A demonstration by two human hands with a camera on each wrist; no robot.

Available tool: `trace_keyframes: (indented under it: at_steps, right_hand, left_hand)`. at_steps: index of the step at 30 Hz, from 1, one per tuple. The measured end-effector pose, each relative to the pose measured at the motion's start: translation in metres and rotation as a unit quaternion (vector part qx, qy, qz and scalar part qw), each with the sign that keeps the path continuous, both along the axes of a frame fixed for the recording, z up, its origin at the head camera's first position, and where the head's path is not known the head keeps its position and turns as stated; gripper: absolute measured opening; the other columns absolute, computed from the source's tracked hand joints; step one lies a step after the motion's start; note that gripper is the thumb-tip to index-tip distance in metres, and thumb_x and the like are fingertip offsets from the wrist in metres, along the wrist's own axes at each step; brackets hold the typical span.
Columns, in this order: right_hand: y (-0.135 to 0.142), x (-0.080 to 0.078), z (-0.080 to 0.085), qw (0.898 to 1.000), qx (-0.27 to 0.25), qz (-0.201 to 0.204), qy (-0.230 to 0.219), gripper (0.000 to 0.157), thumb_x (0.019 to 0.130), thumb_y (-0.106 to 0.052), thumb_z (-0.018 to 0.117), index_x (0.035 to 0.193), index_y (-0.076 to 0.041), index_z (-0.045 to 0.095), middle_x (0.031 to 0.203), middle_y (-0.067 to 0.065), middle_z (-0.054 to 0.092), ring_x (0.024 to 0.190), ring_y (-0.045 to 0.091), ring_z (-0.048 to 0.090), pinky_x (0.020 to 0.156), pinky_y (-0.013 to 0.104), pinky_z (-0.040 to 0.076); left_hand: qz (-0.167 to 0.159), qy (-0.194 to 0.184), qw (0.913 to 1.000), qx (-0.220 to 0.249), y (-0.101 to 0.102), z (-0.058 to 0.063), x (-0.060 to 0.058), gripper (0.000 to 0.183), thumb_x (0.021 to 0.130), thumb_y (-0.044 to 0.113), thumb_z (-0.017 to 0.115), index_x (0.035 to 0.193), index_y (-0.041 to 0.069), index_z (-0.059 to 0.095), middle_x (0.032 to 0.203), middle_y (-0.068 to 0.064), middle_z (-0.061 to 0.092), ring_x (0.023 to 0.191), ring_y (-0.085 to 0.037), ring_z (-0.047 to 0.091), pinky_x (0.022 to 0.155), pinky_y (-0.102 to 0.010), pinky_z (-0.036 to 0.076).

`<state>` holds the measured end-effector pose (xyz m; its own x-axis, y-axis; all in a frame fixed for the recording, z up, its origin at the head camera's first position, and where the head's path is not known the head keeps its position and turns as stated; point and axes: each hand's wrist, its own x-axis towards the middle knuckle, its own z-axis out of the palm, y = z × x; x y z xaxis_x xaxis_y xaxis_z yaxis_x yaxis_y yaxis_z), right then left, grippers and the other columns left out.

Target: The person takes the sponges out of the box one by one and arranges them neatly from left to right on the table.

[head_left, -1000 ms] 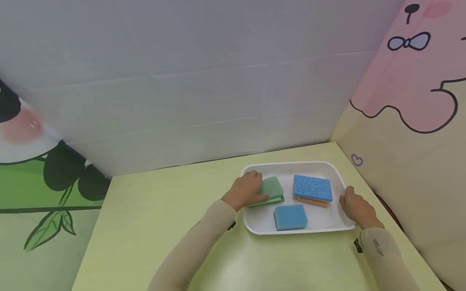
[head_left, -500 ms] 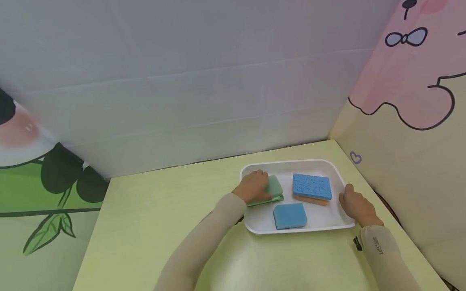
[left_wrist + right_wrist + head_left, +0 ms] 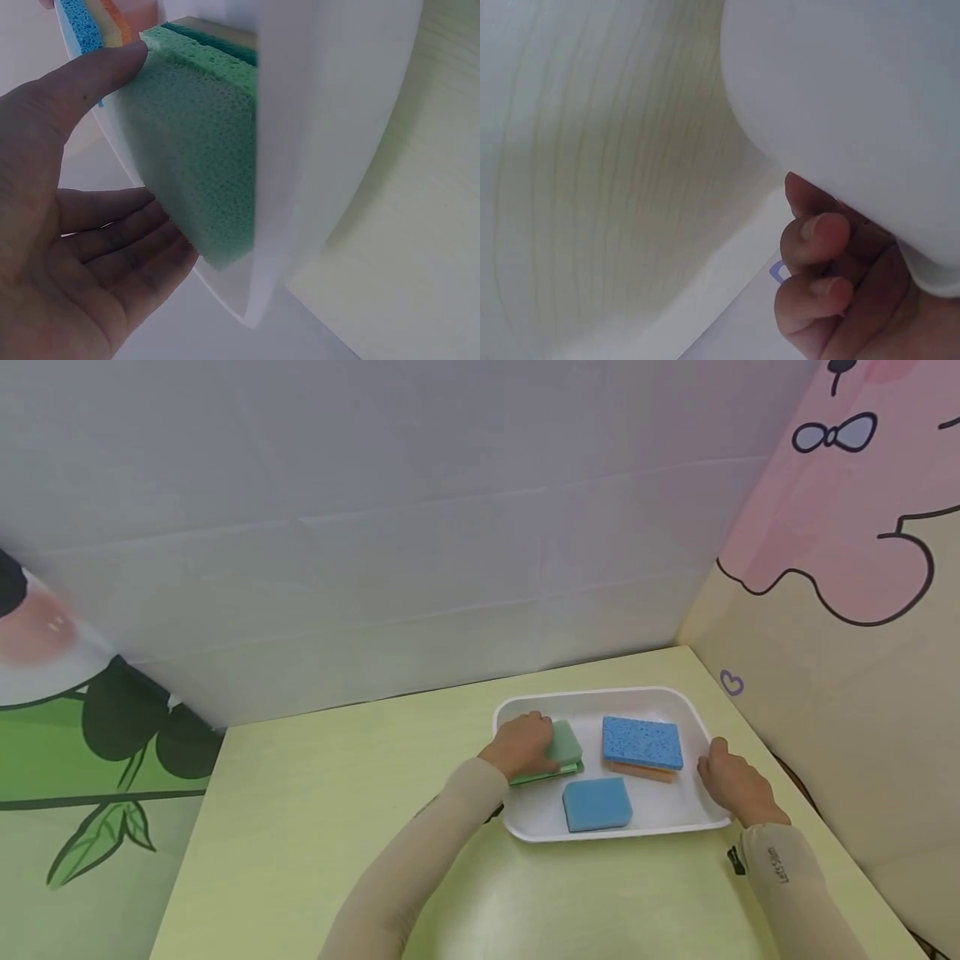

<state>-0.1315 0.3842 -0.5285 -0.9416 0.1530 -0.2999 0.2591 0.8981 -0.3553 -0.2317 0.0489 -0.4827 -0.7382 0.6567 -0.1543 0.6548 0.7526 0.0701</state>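
Note:
My left hand [image 3: 521, 747] is over the left end of a white tray [image 3: 675, 810], gripping a light green sponge [image 3: 195, 142] with the thumb on one edge and the fingers on the opposite one. Against that sponge's far face lies another with a dark green layer [image 3: 217, 43]. The right hand [image 3: 738, 785] holds the tray's right end, its fingers curled at the rim in the right wrist view. To the right inside the tray, a speckled blue sponge [image 3: 642, 742] rests on an orange one [image 3: 639, 771]. A plain blue sponge [image 3: 597, 806] lies near the front wall.
The tray stands on a pale yellow table [image 3: 360, 793] near its right edge. Behind rises a whitish wall sheet [image 3: 420, 568]. A cream and pink printed wall [image 3: 847, 693] borders the right side, and a green printed panel [image 3: 37, 752] is at the left.
Over the last second my left hand has shifted slightly right, further over the green sponge. The right hand keeps its place at the tray's end, and the head view has moved a little.

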Motion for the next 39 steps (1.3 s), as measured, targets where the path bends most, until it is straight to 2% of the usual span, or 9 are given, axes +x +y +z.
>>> trace_keyframes:
  at_steps: [9, 15, 21, 28, 39]
  right_hand:
    - [0.000, 0.000, 0.001, 1.000, 0.005, 0.002, -0.001, 0.035, 0.105, -0.018, 0.034, 0.120, 0.014, 0.028, 0.084, 0.030, 0.057, 0.065, 0.032, 0.053, 0.054, 0.044, 0.045]
    - [0.000, 0.000, 0.002, 1.000, 0.004, -0.002, -0.003, 0.036, 0.105, -0.019, 0.034, 0.120, 0.013, 0.028, 0.087, 0.031, 0.056, 0.067, 0.033, 0.054, 0.055, 0.045, 0.045]
    - [0.000, 0.000, 0.002, 1.000, 0.000, 0.001, -0.004, 0.037, 0.106, -0.020, 0.033, 0.121, 0.013, 0.027, 0.087, 0.031, 0.056, 0.067, 0.033, 0.054, 0.055, 0.045, 0.045]
    - [0.001, 0.000, 0.005, 1.000, -0.006, -0.001, -0.009, 0.039, 0.106, -0.021, 0.032, 0.122, 0.013, 0.026, 0.086, 0.031, 0.056, 0.067, 0.033, 0.054, 0.054, 0.044, 0.045]
    - [0.003, 0.001, 0.007, 1.000, -0.018, 0.008, -0.013, 0.040, 0.106, -0.022, 0.031, 0.121, 0.014, 0.025, 0.087, 0.032, 0.055, 0.068, 0.033, 0.054, 0.055, 0.044, 0.045]
  left_hand:
    - [-0.003, 0.003, 1.0000, 0.004, -0.001, 0.009, 0.002, 0.063, 0.083, 0.052, 0.077, 0.119, 0.002, 0.061, 0.099, -0.004, 0.058, 0.082, -0.014, 0.055, 0.069, -0.031, 0.052]
    - [-0.006, 0.005, 1.0000, -0.004, -0.008, 0.025, 0.008, 0.063, 0.084, 0.052, 0.075, 0.120, 0.002, 0.061, 0.100, -0.005, 0.059, 0.084, -0.015, 0.055, 0.072, -0.031, 0.053]
    - [0.010, 0.004, 0.9999, -0.002, -0.023, 0.039, 0.010, 0.063, 0.084, 0.051, 0.074, 0.120, 0.002, 0.061, 0.105, -0.006, 0.060, 0.086, -0.015, 0.055, 0.072, -0.035, 0.054]
    - [0.032, 0.007, 0.9991, 0.027, -0.047, 0.047, 0.007, 0.064, 0.082, 0.051, 0.078, 0.118, 0.001, 0.063, 0.104, -0.007, 0.061, 0.087, -0.017, 0.059, 0.074, -0.036, 0.054]
    - [0.065, 0.019, 0.9962, 0.054, -0.105, 0.051, 0.008, 0.064, 0.080, 0.046, 0.080, 0.119, 0.000, 0.062, 0.105, -0.007, 0.060, 0.088, -0.019, 0.058, 0.076, -0.036, 0.053]
